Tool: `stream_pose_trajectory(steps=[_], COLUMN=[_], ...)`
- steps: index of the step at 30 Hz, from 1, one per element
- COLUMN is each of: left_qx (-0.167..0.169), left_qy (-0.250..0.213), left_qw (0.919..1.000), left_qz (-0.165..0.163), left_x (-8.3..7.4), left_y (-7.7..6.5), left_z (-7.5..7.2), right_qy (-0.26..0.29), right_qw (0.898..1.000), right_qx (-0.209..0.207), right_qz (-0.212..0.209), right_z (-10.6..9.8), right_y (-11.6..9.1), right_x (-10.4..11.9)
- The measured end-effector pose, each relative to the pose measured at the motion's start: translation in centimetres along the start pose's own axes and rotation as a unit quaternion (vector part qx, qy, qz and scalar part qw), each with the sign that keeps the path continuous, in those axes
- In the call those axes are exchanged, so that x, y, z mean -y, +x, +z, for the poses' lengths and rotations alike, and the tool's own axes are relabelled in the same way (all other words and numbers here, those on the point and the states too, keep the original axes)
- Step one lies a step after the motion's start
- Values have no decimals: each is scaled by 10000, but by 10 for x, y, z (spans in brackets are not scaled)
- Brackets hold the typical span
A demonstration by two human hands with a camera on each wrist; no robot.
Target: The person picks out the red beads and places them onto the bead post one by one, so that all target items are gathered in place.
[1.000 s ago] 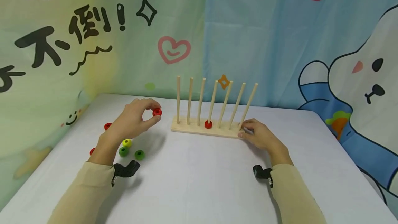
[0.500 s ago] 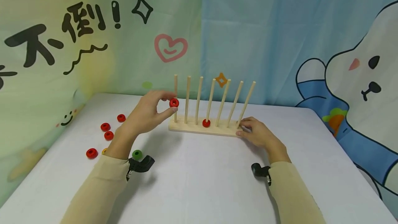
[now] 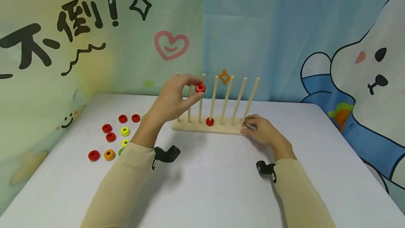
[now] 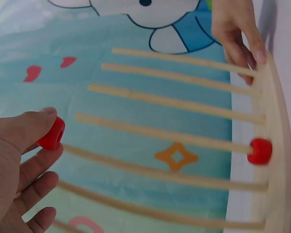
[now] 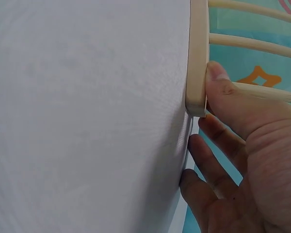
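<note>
My left hand [image 3: 171, 99] pinches a red bead [image 3: 200, 88] between thumb and fingertips, in front of the upper part of the third peg from the left. In the left wrist view, the held bead [image 4: 52, 135] shows its hole beside the peg tips. A wooden peg rack [image 3: 190, 126] stands on the table with several upright pegs. Another red bead [image 3: 210, 121] sits at the foot of the fourth peg. My right hand [image 3: 262, 133] grips the rack's right end; in the right wrist view its thumb [image 5: 218, 80] presses on the base [image 5: 198, 63], fingers beyond the end.
Loose beads lie on the white table [image 3: 215, 185] at the left: several red ones [image 3: 94, 155], an orange bead [image 3: 109, 155], yellow ones [image 3: 125, 131] and a green bead [image 3: 120, 151] partly behind the left sleeve. A printed cloth [image 3: 240, 38] hangs behind the table.
My left hand has carried the red bead rightward and up, from left of the rack to the third peg. More loose beads are uncovered. The right hand keeps its hold on the rack.
</note>
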State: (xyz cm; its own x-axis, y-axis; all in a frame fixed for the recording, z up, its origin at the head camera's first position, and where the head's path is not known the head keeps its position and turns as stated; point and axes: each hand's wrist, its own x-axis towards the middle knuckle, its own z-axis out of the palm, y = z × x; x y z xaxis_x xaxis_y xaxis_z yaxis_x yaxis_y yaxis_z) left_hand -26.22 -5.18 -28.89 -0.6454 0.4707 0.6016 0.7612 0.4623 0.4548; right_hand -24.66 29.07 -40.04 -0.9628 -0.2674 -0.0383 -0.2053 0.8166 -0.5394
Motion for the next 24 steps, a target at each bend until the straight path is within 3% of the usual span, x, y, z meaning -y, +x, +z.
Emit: stream_pose_trajectory(steps=[8, 19, 24], left_qx=[-128, -156, -136], left_qy=[31, 432, 633], left_qw=[9998, 9989, 9971], left_qz=[162, -99, -401], left_x=[-9, -18, -23], left_y=[21, 42, 47], left_z=[13, 18, 22], right_qy=[-66, -113, -49], right_qw=[9999, 9998, 9997], right_qx=[116, 120, 109], right_qz=[68, 125, 223], right_z=[-2, -3, -2], right_y=[2, 2, 3], right_x=[0, 0, 0])
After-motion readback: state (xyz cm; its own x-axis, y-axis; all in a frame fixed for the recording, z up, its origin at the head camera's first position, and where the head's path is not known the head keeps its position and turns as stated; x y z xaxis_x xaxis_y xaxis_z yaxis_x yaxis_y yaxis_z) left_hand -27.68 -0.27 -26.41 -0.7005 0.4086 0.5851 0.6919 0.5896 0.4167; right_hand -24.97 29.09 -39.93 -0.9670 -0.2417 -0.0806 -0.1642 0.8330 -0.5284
